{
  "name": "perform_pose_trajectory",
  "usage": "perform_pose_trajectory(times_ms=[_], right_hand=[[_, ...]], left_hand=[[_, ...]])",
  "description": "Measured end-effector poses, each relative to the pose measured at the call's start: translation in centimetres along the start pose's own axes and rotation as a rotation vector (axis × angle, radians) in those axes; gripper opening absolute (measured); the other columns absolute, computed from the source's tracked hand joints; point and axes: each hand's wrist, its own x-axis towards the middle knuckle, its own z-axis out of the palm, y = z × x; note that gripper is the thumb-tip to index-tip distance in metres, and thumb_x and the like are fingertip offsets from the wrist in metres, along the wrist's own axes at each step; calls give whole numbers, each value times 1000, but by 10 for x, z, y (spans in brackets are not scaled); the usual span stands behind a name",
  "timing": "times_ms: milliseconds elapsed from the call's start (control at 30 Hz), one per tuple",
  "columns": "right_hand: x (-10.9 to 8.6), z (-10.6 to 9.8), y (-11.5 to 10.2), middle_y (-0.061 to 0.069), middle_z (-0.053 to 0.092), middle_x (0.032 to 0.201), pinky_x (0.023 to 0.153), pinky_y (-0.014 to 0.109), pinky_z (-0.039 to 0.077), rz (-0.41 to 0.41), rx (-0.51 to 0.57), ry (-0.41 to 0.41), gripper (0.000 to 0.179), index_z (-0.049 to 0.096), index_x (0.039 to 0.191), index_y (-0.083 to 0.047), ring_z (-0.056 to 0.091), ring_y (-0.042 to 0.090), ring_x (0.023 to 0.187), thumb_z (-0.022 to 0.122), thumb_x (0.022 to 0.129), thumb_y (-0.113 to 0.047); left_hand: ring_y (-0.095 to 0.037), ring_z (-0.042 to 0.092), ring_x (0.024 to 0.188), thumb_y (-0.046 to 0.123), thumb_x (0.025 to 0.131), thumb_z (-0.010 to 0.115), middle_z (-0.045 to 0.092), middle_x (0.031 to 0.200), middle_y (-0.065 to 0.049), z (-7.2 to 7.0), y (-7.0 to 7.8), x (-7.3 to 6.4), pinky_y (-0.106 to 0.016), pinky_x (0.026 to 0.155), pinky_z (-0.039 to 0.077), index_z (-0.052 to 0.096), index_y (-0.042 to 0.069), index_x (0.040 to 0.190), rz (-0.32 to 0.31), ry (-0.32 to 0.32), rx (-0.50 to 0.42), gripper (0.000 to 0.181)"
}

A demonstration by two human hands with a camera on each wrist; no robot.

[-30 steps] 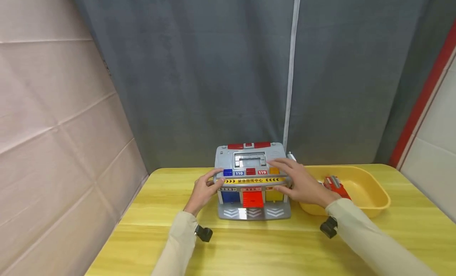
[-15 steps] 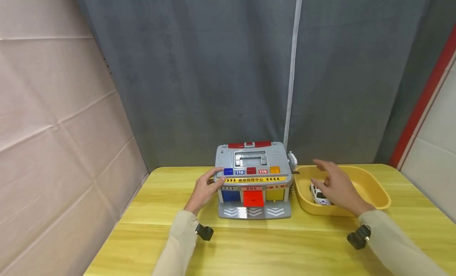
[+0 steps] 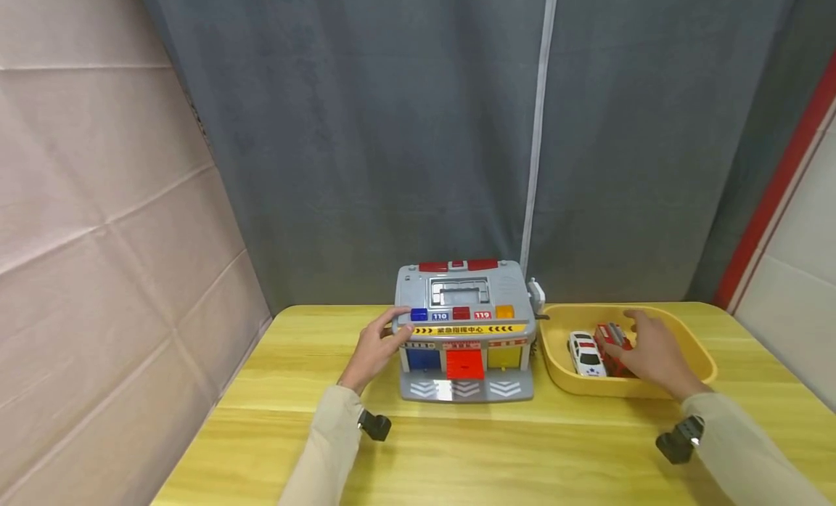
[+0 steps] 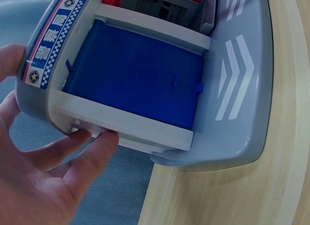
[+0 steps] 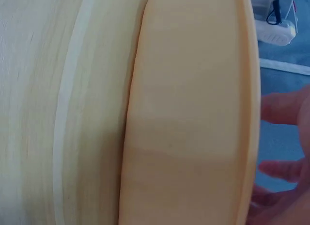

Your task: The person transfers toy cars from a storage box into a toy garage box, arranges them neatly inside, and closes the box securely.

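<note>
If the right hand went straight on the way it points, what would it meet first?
Likely the red toy truck with a grey top, inside the yellow plastic basin; the right hand partly hides it, leaving depth unclear.

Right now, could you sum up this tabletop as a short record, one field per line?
Toy garage: grey, on the table
Doors: blue door and yellow door shut; red door open
Left hand: touching the toy garage's left side
Yellow bin: holds white toy car, red toy truck
Right hand: at the red toy truck; grip unclear
</note>
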Motion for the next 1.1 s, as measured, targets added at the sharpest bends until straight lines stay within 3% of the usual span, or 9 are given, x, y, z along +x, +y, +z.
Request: perform_pose_trajectory(times_ms=[400, 533, 733, 867, 1100], right_hand=[[9, -4, 10, 44, 54, 115, 82, 57, 53, 148, -57, -229, 92, 27, 137, 22, 59, 46, 92, 74, 86, -38], [11, -3, 10, 42, 55, 116, 82, 55, 52, 151, -75, -273, 91, 31, 135, 21, 58, 45, 93, 73, 87, -43], [11, -2, 7, 31, 61, 99, 72, 41, 51, 187, -93, -312, 78, 48, 118, 21, 56, 35, 83, 73, 85, -45], [12, -2, 7, 17, 59, 83, 62, 30, 42, 213, -98, -318, 65, 57, 104, 17, 52, 26, 73, 69, 88, -44], [13, -2, 8, 19, 59, 85, 61, 31, 41, 227, -94, -319, 67, 55, 107, 17, 52, 27, 74, 65, 90, -47]], left_hand=[[-35, 59, 125, 38, 97, 64, 53, 149, -11, 1, 1, -1, -42, 93, 57, 60, 30, 135, 1, -5, -6, 39], [-35, 59, 125, 38, 97, 64, 53, 149, -12, 1, -1, -1, -42, 92, 58, 61, 29, 135, 8, 3, -2, 39], [-36, 59, 126, 38, 97, 64, 54, 148, -10, 1, 1, -2, -44, 95, 57, 60, 31, 135, 5, 0, -6, 38], [-36, 59, 125, 37, 97, 64, 54, 148, -11, 1, 1, -2, -43, 94, 57, 61, 30, 134, 8, 2, -5, 38], [-34, 60, 123, 37, 97, 64, 54, 148, -11, 0, -1, -1, -42, 93, 57, 61, 29, 135, 18, -3, -8, 38]])
